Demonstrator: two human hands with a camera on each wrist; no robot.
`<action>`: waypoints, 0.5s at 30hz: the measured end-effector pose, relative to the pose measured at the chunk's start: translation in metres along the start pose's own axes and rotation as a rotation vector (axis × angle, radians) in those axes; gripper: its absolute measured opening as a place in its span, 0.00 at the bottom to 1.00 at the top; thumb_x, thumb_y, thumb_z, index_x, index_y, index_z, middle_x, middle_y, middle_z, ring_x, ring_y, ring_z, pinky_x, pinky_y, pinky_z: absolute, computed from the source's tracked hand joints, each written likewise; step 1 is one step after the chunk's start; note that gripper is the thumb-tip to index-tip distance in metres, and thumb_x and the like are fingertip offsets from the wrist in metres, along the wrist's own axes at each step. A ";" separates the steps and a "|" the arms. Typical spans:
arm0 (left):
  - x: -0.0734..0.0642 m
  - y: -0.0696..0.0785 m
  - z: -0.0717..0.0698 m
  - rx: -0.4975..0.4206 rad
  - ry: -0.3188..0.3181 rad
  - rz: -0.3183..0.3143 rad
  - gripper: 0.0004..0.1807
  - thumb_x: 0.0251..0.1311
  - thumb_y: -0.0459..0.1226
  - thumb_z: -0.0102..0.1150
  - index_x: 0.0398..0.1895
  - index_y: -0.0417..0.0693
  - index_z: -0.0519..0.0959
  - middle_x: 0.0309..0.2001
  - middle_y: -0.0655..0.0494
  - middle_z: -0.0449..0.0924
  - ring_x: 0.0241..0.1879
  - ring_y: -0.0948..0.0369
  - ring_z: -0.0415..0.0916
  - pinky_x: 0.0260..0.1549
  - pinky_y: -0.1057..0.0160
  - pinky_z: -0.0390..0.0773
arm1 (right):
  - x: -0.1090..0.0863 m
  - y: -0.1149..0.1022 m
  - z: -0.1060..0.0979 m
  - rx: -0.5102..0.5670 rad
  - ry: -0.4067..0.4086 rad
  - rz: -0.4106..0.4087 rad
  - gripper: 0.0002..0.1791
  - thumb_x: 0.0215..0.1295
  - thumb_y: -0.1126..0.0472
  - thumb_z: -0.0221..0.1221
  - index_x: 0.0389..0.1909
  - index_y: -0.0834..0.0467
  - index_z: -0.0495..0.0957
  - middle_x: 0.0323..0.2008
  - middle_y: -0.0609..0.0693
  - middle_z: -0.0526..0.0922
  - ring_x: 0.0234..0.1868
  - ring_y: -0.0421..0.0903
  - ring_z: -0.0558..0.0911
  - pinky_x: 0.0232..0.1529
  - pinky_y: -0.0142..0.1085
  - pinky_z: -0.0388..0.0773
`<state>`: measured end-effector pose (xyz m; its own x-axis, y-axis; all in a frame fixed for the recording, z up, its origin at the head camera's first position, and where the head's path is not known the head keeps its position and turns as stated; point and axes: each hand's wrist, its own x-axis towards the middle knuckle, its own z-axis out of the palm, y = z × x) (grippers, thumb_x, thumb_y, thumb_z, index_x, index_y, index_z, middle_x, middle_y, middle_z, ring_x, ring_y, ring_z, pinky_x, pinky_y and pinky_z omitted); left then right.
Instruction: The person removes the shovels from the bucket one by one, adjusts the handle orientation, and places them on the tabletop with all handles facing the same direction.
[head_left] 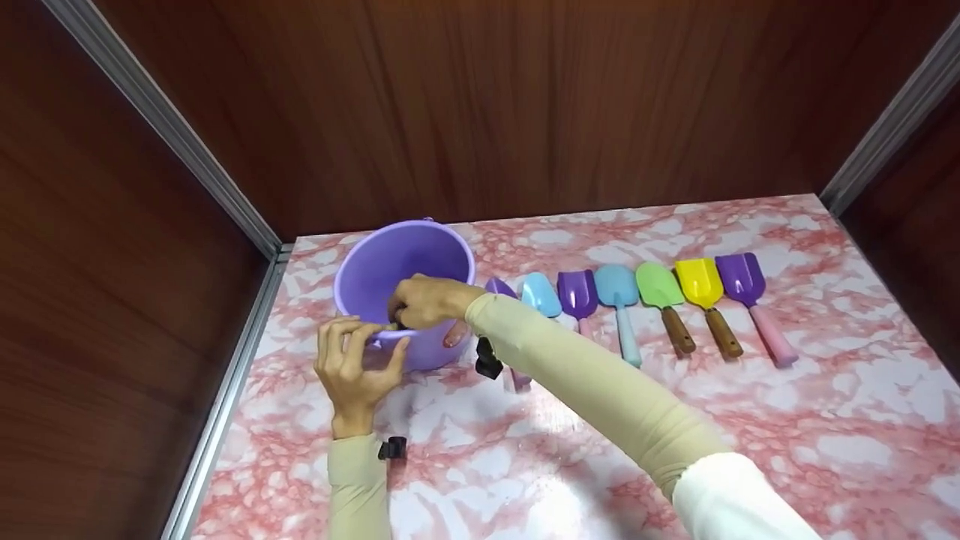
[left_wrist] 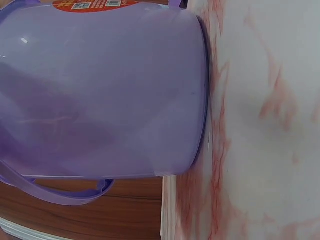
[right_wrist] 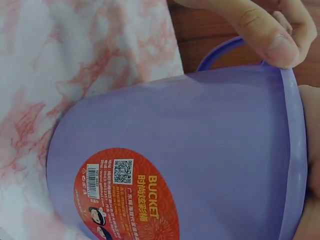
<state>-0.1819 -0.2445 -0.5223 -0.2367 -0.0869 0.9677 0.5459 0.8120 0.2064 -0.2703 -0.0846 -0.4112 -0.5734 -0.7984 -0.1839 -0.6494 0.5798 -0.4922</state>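
A purple plastic bucket (head_left: 439,349) stands upright at the left of the marbled tabletop, with a red-orange label (right_wrist: 127,195) on its side. My left hand (head_left: 351,367) grips the bucket's near-left rim; in the right wrist view its thumb presses the rim from outside. My right hand (head_left: 431,300) reaches into the bucket's mouth with curled fingers, close to the near rim and beside the left fingertips. A small brownish spot shows between the two hands at the rim; I cannot tell what the right fingers hold. The bucket's curved handle (left_wrist: 65,197) hangs down at its side.
Right of the bucket lies a row of toy shovels, including a light blue (head_left: 616,285), a green (head_left: 658,285), a yellow (head_left: 699,283) and a purple one (head_left: 741,279). My right forearm covers parts of the leftmost shovels. Wood-grain panels (head_left: 525,112) enclose the table.
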 end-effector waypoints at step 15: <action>0.001 0.000 -0.001 0.004 -0.020 0.008 0.25 0.56 0.57 0.74 0.30 0.42 0.84 0.33 0.45 0.81 0.39 0.46 0.80 0.46 0.52 0.82 | 0.033 0.020 0.004 0.056 0.057 0.434 0.10 0.50 0.54 0.67 0.33 0.53 0.83 0.34 0.51 0.84 0.36 0.47 0.82 0.36 0.39 0.84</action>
<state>-0.1815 -0.2452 -0.5214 -0.2481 -0.0690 0.9663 0.5443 0.8152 0.1980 -0.3004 -0.1004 -0.4306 -0.8146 -0.4718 -0.3373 -0.3151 0.8483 -0.4256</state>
